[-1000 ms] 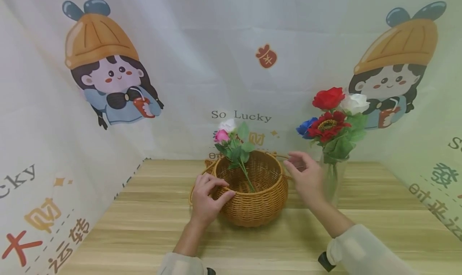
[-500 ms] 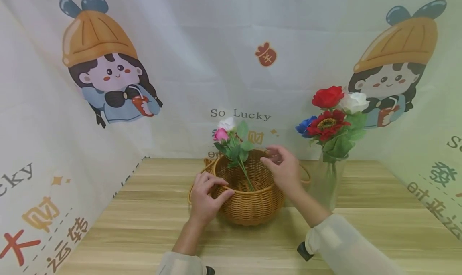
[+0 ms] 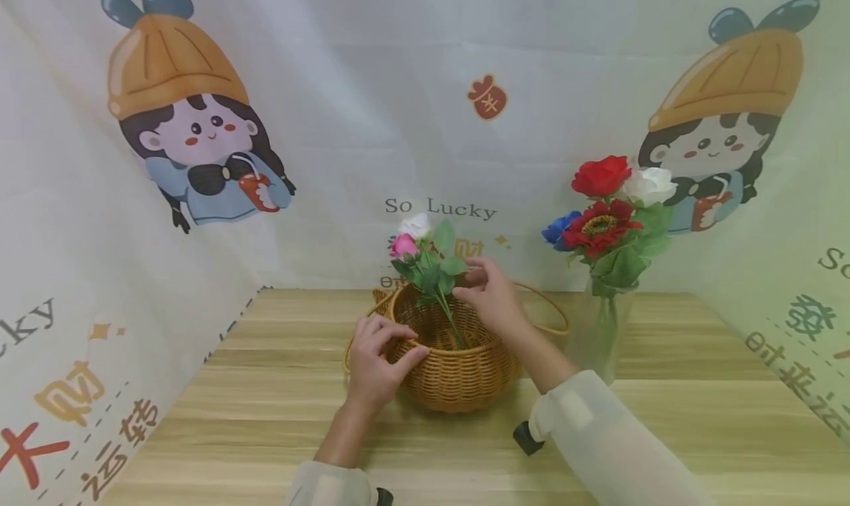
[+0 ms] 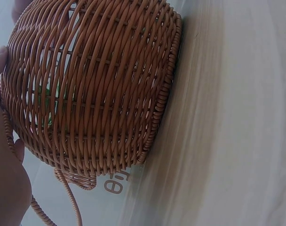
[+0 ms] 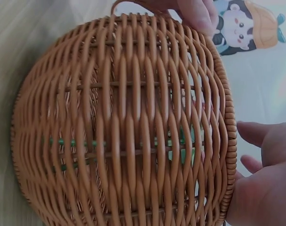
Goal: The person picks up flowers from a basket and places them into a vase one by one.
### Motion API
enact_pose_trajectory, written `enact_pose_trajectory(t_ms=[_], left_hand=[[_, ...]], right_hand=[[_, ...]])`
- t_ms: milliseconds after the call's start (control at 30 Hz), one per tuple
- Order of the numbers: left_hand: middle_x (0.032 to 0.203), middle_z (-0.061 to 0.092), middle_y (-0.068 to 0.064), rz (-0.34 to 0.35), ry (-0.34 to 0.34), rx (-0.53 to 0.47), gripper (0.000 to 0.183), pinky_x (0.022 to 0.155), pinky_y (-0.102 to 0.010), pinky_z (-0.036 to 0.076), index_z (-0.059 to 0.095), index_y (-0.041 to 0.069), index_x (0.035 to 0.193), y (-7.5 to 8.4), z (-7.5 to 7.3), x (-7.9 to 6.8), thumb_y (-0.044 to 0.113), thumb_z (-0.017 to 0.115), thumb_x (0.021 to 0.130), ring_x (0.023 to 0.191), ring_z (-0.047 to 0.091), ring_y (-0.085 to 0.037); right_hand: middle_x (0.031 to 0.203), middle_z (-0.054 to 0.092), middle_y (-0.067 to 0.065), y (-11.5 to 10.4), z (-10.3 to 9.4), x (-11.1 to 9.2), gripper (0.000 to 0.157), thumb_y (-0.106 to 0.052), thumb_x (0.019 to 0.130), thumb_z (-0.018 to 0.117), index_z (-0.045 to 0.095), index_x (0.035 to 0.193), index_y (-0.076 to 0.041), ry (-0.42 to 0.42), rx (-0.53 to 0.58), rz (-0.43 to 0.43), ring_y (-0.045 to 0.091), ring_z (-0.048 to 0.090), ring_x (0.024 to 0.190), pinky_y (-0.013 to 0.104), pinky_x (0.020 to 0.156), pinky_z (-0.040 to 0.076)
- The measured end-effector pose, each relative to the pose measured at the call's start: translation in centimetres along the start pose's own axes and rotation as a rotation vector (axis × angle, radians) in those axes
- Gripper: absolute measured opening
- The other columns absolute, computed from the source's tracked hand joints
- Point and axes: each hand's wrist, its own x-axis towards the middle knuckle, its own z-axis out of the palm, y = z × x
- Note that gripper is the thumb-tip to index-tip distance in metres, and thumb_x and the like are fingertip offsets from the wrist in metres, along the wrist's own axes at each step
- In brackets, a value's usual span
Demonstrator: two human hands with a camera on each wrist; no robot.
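Observation:
A round wicker basket [image 3: 458, 380] stands on the table, and my left hand [image 3: 380, 362] grips its near left rim between thumb and fingers. Inside it leans a stem with a pink rose [image 3: 403, 245], a white rose [image 3: 415, 226] and green leaves [image 3: 434, 277]. My right hand [image 3: 494, 299] is over the basket's right side, thumb and fingers apart, fingertips right at the leaves. In the right wrist view, green stems show through the wicker [image 5: 129, 117], with my right hand [image 5: 274, 174] beside the rim.
A clear vase [image 3: 600, 336] holding red, white and blue flowers [image 3: 604, 226] stands to the right. The basket's loop handle [image 3: 561, 307] sticks out toward it. Behind the wooden table [image 3: 265, 432] hangs a printed curtain [image 3: 358, 108].
My right hand has moved left, from the basket's right handle beside the vase to over the basket near the leaves. My left hand has kept its grip on the rim.

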Motion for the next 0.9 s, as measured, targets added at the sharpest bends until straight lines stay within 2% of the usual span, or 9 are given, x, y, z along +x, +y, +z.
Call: enact_pose_trajectory(t_ms=[167, 500, 767, 900], left_hand=[[0.087, 0.067, -0.004, 0.007, -0.003, 0.005, 0.027, 0.079, -0.033, 0.039, 0.077, 0.011, 0.086, 0.1, -0.2, 0.1, 0.036, 0.088, 0.083, 0.087, 0.052, -0.022], [0.085, 0.065, -0.004, 0.052, 0.006, 0.012, 0.052, 0.084, -0.038, 0.04, 0.077, 0.009, 0.085, 0.0, 0.2, 0.2, 0.06, 0.073, 0.091, 0.087, 0.056, -0.023], [0.085, 0.064, -0.004, 0.036, -0.008, 0.001, 0.045, 0.087, -0.038, 0.039, 0.077, 0.008, 0.086, 0.2, 0.1, 0.3, 0.053, 0.079, 0.089, 0.088, 0.056, -0.023], [0.085, 0.064, -0.004, 0.032, -0.008, 0.006, 0.047, 0.087, -0.038, 0.039, 0.076, 0.008, 0.086, 0.2, 0.0, 0.2, 0.056, 0.077, 0.09, 0.088, 0.056, -0.023]], right_hand=[[0.145, 0.051, 0.028, 0.2, 0.2, 0.7, 0.059, -0.004, 0.102, 0.065, 0.041, 0.156, -0.003, -0.094, 0.054, 0.021, 0.04, 0.062, 0.12, 0.052, 0.103, 0.054], [0.146, 0.052, 0.026, 0.7, 0.5, 1.6, 0.059, -0.002, 0.101, 0.064, 0.042, 0.155, -0.004, -0.252, 0.021, 0.094, 0.04, 0.061, 0.125, 0.048, 0.102, 0.054], [0.148, 0.051, 0.026, 0.8, 0.7, 1.9, 0.057, -0.003, 0.1, 0.065, 0.045, 0.154, -0.006, -0.324, 0.007, 0.158, 0.038, 0.063, 0.122, 0.05, 0.1, 0.055], [0.148, 0.051, 0.028, 0.8, 0.7, 1.9, 0.056, -0.004, 0.101, 0.064, 0.045, 0.154, -0.005, -0.36, -0.016, 0.147, 0.041, 0.063, 0.123, 0.05, 0.099, 0.056]])
